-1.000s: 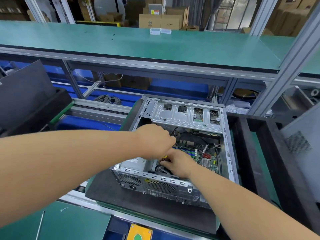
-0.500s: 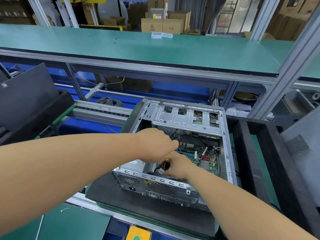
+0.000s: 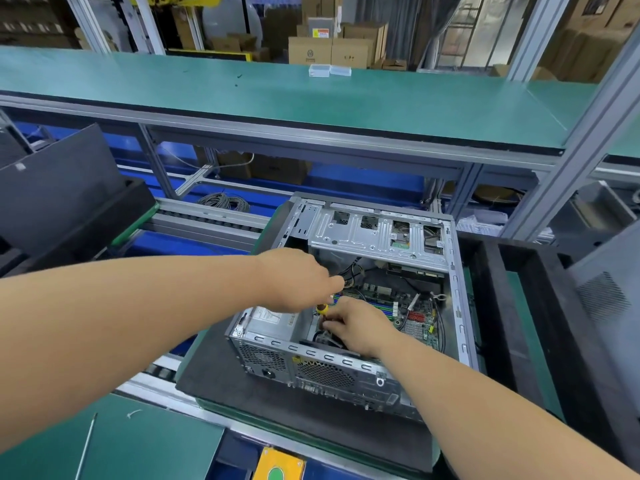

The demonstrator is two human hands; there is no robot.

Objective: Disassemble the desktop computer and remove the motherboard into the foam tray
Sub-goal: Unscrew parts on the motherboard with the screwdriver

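Note:
The open desktop case [image 3: 377, 233] lies on its side on a black foam pad [image 3: 249, 393]. Its green motherboard [image 3: 415, 317] shows in the bottom, with cables across it. My right hand [image 3: 360, 329] reaches into the near part of the case. Its fingers are curled round a tool with a yellow-and-black handle [image 3: 322, 309], which stands upright. My left hand [image 3: 298, 280] hovers just above that handle with fingers bent downward; what they hold is hidden. A black foam tray [image 3: 498, 306] stands directly right of the case.
A silver power supply [image 3: 273, 318] fills the case's near-left corner. A second black tray with a dark panel [image 3: 59, 188] stands at the left. A grey side panel [image 3: 609, 292] leans at the far right. A thin rod [image 3: 86, 445] lies on the green mat near me.
Both hands stay at the same spot inside the case, with only small shifts. The yellow handle end shows more clearly between them now.

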